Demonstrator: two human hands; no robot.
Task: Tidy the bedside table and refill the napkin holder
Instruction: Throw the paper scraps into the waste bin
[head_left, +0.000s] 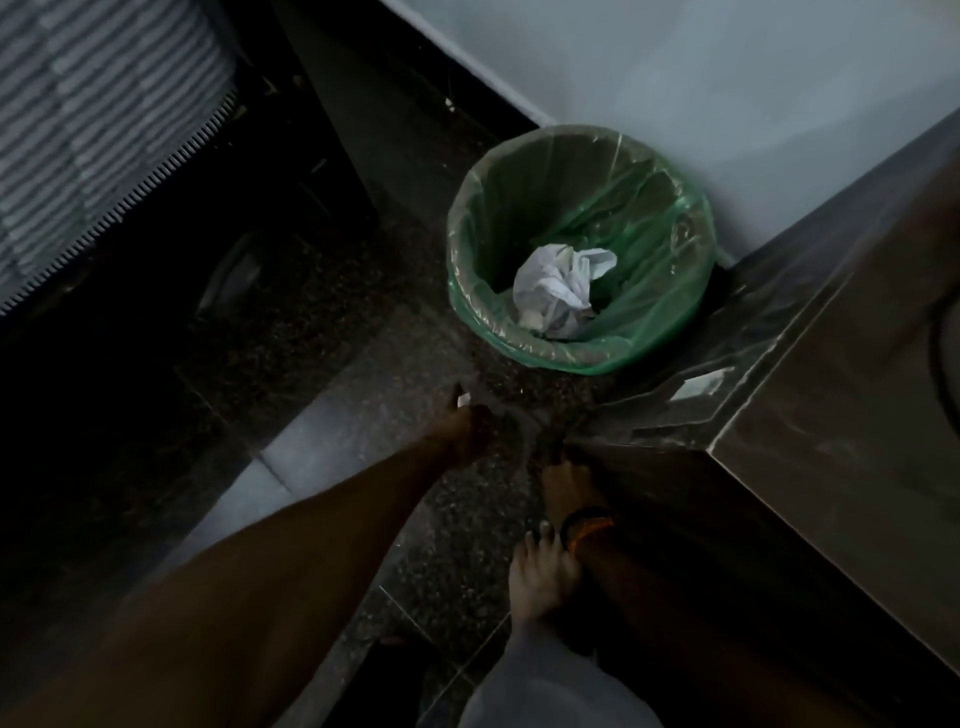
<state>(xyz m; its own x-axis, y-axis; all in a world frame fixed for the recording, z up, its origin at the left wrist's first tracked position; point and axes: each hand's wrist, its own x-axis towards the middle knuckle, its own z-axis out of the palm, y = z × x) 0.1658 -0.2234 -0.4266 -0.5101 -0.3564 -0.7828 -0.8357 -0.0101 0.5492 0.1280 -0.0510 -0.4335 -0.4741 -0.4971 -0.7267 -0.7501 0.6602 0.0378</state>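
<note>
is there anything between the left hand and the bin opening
Nothing visible. The left hand, with a small white scrap at its fingertips, is low over bare speckled floor, and the green-lined bin lies just beyond it, mouth uncovered, with crumpled white paper inside.

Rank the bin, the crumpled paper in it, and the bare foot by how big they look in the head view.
1. Bin, clearly largest.
2. and 3. Crumpled paper and bare foot look similar; the foot sits nearer the camera, so no ranking between them.

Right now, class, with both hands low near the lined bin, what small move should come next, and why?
Probably carry the left hand forward over the bin and let go. It seems to pinch a small white scrap, the bin's green liner is open, and crumpled white paper already lies inside. The picture is dim, so the grip is uncertain.
</note>
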